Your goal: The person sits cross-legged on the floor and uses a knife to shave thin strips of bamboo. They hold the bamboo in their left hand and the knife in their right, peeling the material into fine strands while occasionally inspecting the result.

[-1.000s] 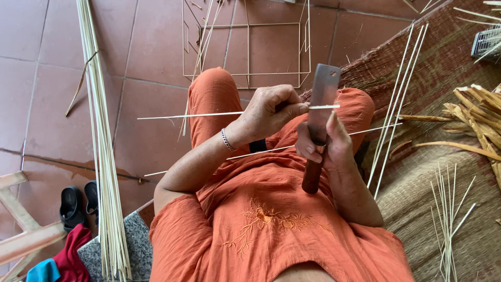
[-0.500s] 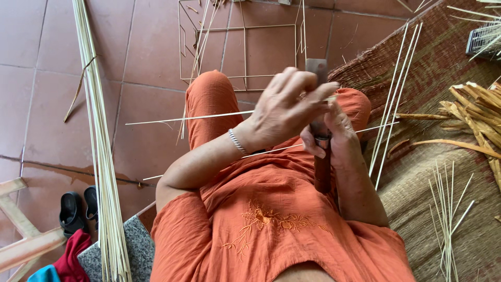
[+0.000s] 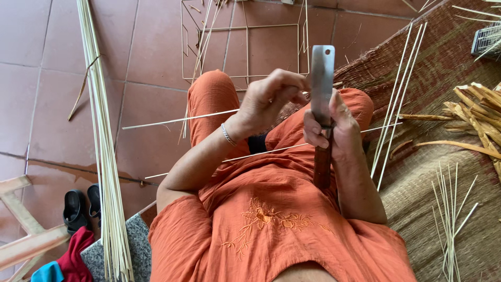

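The left hand is raised over the knee, wrist bent, fingers curled shut around a thin bamboo stick that runs out to the left. Just beside it, the right hand grips a knife by its wooden handle, blade upright. The stick's near end meets the blade between both hands.

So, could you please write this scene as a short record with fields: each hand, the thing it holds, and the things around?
left hand: pinches a thin bamboo stick near the blade
right hand: grips a cleaver knife by its wooden handle, blade upright
lap: second thin stick lies across it
floor, left: long bamboo strip bundle, black sandals
floor, ahead: stick frame
right: woven mat, bamboo offcuts
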